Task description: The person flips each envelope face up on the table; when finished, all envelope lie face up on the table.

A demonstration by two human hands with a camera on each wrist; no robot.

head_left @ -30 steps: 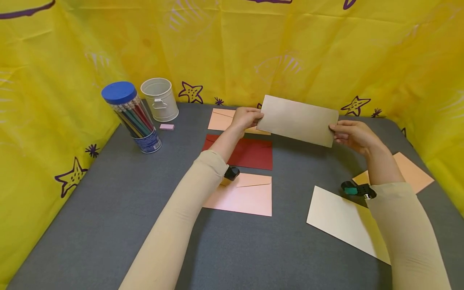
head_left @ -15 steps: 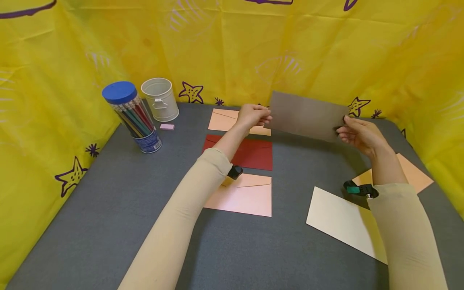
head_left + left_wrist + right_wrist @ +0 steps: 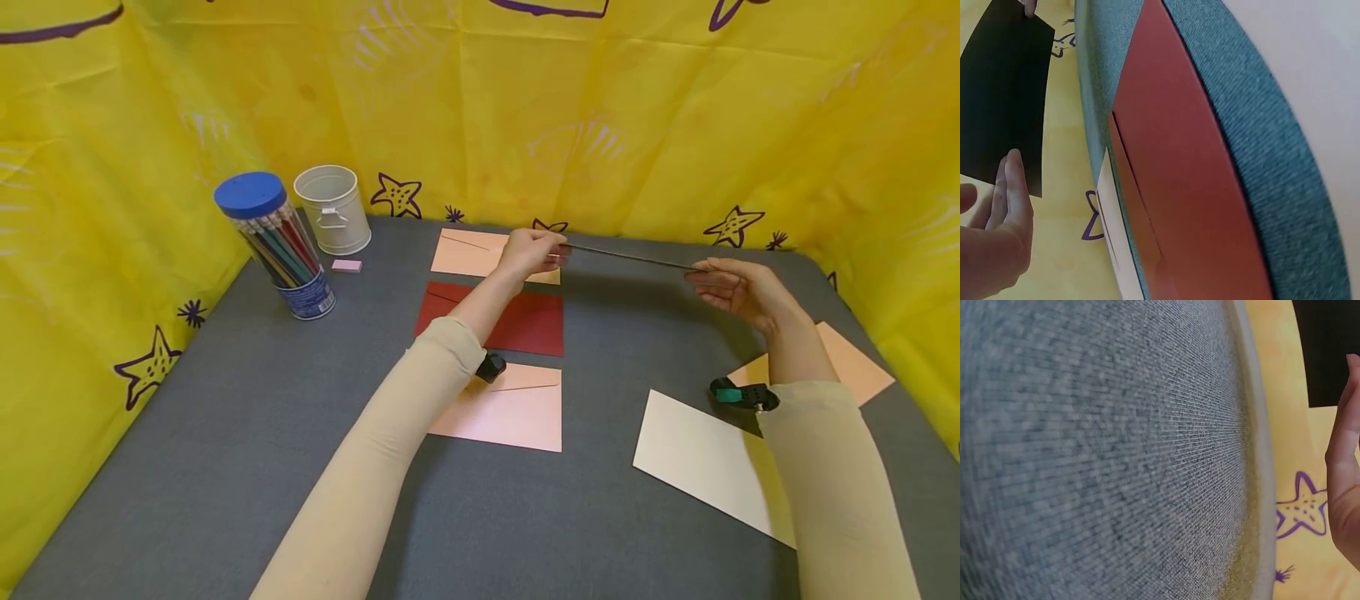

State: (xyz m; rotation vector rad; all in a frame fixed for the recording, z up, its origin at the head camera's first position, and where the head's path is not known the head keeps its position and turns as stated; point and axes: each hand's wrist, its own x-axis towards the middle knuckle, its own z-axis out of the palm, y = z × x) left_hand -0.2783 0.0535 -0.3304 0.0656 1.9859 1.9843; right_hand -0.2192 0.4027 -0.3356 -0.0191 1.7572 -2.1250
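Seen almost edge-on in the head view, a thin flat envelope (image 3: 630, 257) is held level above the back of the table. My left hand (image 3: 528, 252) pinches its left end, over the rear peach envelope (image 3: 465, 252). At the other end, my right hand (image 3: 742, 287) grips it with the thumb on top and fingers beneath. From the left wrist view, the held envelope's underside (image 3: 1004, 94) looks dark. A red envelope (image 3: 525, 325) lies below the left forearm, and a pale pink envelope (image 3: 517, 408) is in front of it.
A white envelope-sized rectangle (image 3: 705, 450) and a peach one (image 3: 858, 362) lie by the right forearm, partly covered by it. At the back left stand a tub of pencils (image 3: 277, 242), a white pail (image 3: 333, 212) and a small pink eraser (image 3: 347, 266). Yellow cloth (image 3: 637, 108) hangs behind.
The held envelope has tipped from showing its broad face to lying nearly flat, edge toward the head camera. Both hands have shifted slightly right, then sunk a little.
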